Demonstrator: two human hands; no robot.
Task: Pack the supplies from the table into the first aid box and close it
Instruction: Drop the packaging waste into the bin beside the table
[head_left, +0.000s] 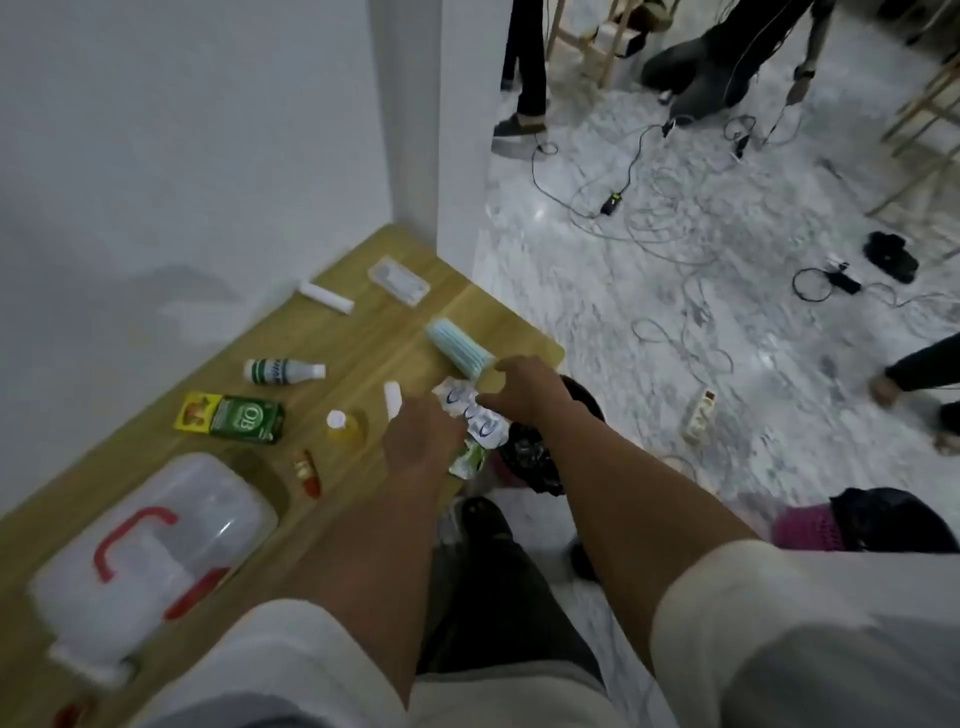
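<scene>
The translucent first aid box with red handle and latch lies shut at the table's near left. My left hand and my right hand both pinch a crumpled white and green packet at the table's right edge. Just beyond lies a roll of blue face masks. Further left sit a small yellow bottle, a white tube, a green box, a green and white bottle and a small red item.
At the far end of the wooden table lie a white stick and a clear case. A black-lined bin stands under the table edge. Cables and people's legs fill the floor to the right.
</scene>
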